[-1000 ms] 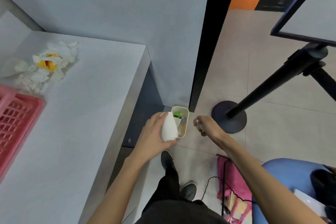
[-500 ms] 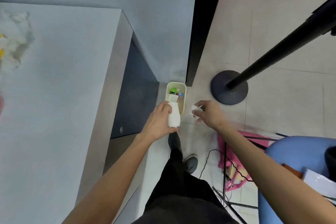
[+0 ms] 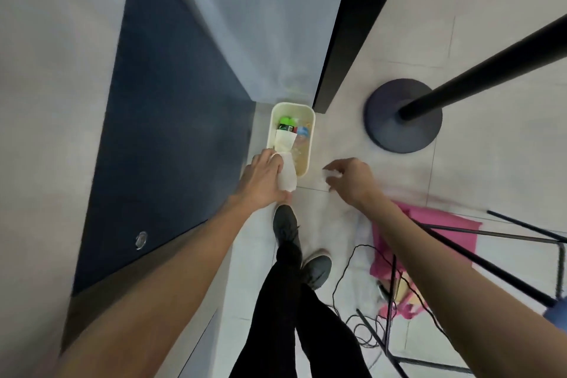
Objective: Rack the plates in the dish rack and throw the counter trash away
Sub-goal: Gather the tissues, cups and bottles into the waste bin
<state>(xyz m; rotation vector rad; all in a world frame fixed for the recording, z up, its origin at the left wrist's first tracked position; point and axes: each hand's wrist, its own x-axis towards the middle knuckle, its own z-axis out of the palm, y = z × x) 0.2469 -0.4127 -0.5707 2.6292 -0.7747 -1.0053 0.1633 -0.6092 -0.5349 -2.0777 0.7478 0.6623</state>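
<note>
Tiled floor, oblong bin, left hand gripping cup, right hand pinching tissue

left hand holds a white cup above the bin while right hand pinches crumpled paper.

A pale tiled floor is evenly lit. A grey-blue wall is bordered by a black door frame. A light counter with a dark blue side panel is set at left. A round black stand base and a black cable are seen on the floor.
</note>
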